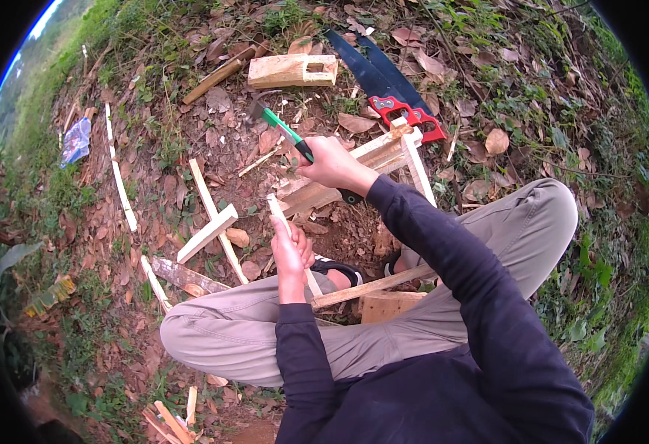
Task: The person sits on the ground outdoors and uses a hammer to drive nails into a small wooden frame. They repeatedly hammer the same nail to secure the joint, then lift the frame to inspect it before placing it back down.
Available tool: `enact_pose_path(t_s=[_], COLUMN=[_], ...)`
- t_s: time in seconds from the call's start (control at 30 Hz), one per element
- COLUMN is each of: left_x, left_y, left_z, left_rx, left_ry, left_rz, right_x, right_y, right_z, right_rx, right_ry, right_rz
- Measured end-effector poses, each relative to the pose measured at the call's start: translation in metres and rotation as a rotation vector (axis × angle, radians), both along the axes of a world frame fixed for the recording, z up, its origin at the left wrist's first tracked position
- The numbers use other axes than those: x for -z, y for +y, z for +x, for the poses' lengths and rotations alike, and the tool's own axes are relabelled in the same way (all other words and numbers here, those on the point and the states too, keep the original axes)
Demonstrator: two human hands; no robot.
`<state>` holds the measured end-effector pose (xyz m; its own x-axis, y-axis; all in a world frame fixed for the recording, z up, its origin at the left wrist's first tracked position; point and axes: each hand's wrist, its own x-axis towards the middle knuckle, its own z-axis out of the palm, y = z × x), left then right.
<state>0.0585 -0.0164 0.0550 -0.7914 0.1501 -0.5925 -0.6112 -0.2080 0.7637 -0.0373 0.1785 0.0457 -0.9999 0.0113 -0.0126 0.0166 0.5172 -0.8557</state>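
My right hand [332, 163] grips the black and green handle of a small hatchet [284, 129], whose dark head points up and left over the leaf litter. My left hand [291, 251] is closed around a thin pale wooden stick [278, 209] held upright between my knees. Just beyond the stick lie several pale wooden boards [384, 159] stacked across each other. The hatchet is raised above the top end of the stick, apart from it.
Two hand saws [387, 85] with dark blades and red handles lie at the far right. A notched wood block [293, 70] sits at the top. Loose slats [210, 222] and a long strip [117, 170] lie left on the dry leaves. A wooden piece [387, 303] rests under my legs.
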Motion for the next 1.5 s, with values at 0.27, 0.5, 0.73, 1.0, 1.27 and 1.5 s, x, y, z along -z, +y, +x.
enact_pose_path(t_s=[0.27,0.5,0.73,1.0,1.27,1.5], left_x=[0.011,0.016,0.042,0.015,0.047,0.036], left_y=[0.000,0.008,0.014,0.004,0.018,0.017], left_z=[0.001,-0.016,-0.011,-0.008,-0.006,-0.001], left_rx=[0.007,0.041,0.071,0.026,0.040,0.062], left_ry=[0.002,0.203,0.317,-0.026,0.265,0.270], left_rz=[-0.010,-0.496,-0.556,-0.054,-0.516,-0.594], right_x=[0.000,0.001,0.001,-0.017,-0.062,-0.124], right_y=[-0.003,-0.003,0.000,-0.002,0.056,0.037], right_z=[0.016,0.024,0.024,0.017,0.000,-0.035], right_rx=[0.138,0.171,0.097,-0.033,-0.402,-0.476], right_ry=[0.057,0.098,0.235,0.108,0.230,0.037], right_rz=[-0.156,-0.165,-0.056,0.040,0.470,0.790])
